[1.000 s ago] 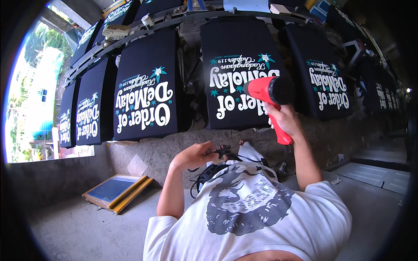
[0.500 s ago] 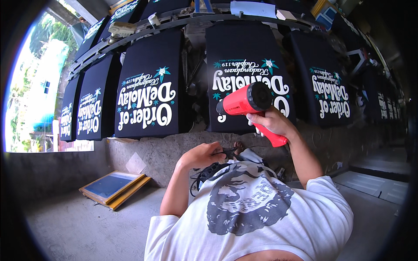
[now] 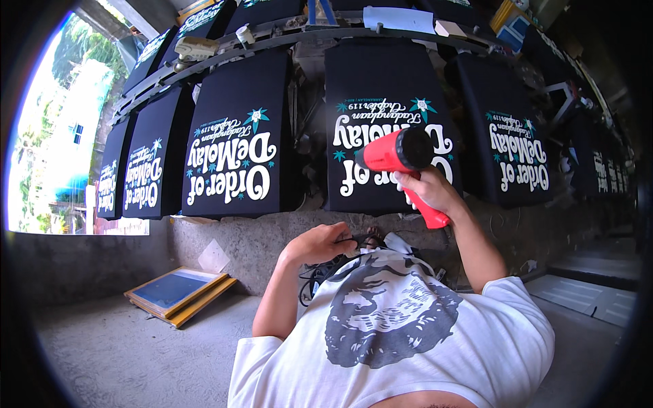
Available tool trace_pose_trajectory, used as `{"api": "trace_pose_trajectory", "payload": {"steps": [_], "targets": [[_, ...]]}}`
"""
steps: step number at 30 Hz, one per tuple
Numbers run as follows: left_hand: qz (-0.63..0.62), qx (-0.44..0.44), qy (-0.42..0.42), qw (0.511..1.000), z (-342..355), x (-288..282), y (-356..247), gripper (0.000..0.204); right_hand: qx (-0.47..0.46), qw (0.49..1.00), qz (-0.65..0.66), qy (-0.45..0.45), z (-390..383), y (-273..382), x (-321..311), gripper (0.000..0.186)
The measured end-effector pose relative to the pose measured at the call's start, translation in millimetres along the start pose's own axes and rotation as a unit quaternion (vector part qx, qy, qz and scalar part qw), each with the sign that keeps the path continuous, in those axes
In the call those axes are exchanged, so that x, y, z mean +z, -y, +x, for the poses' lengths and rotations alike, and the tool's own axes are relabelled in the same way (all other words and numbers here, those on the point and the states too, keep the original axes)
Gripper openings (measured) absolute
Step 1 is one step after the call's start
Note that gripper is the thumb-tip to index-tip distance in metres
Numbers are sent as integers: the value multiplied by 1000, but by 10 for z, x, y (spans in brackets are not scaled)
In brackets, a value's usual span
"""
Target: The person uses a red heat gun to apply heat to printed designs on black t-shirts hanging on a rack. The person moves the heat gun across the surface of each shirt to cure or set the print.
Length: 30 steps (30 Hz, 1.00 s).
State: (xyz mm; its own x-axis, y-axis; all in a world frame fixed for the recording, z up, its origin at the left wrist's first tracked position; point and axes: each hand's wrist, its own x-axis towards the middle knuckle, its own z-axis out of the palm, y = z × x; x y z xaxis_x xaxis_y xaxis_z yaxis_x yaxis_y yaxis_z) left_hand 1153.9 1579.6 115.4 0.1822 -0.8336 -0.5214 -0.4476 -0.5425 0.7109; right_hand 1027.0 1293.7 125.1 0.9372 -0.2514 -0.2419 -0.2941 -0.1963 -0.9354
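My right hand [image 3: 439, 192] is wrapped round the handle of a red heat gun [image 3: 386, 151] with a black rear end. Its nozzle points left, over the white lettering of a black printed shirt [image 3: 381, 71] stretched on a board. The gun and hand cover part of that print. Close to my waist, my left hand [image 3: 318, 243] is closed on a thin black cord [image 3: 348, 240]. More dark cord [image 3: 309, 280] hangs in loops below that hand, partly behind my white shirt.
Similar black shirts lie on boards to the left [image 3: 235, 88] and right [image 3: 500, 95]. A metal rail [image 3: 286, 39] runs behind them. Wood-framed screens [image 3: 178, 291] lean low at the left, on the concrete floor [image 3: 136, 353]. A low concrete wall [image 3: 272, 228] stands below the boards.
The heat gun has shifted slightly to the right, and its nozzle has swung a little over the print. My left hand stays in about the same place with the cord.
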Motion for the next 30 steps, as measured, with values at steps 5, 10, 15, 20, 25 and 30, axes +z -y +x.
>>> {"api": "trace_pose_trajectory", "payload": {"steps": [5, 10, 15, 20, 25, 30], "targets": [[-3, 15, 4, 1000, 62, 23, 36, 40, 70, 991, 43, 104, -158, 66, -22, 41], [0, 27, 8, 1000, 102, -52, -1, 41, 79, 994, 17, 73, -236, 25, -196, 39], [-2, 19, 27, 999, 196, -59, -25, 41, 25, 994, 23, -103, -199, -162, -399, 32], [-1, 46, 32, 998, 310, -40, -45, 40, 82, 994, 70, 5, -415, -41, -454, 37], [9, 67, 49, 996, 423, -72, -128, 40, 81, 990, 47, -106, -389, -216, -487, 35], [22, 70, 56, 996, 512, -59, -121, 40, 81, 994, 78, 3, -564, -111, -410, 36]]}}
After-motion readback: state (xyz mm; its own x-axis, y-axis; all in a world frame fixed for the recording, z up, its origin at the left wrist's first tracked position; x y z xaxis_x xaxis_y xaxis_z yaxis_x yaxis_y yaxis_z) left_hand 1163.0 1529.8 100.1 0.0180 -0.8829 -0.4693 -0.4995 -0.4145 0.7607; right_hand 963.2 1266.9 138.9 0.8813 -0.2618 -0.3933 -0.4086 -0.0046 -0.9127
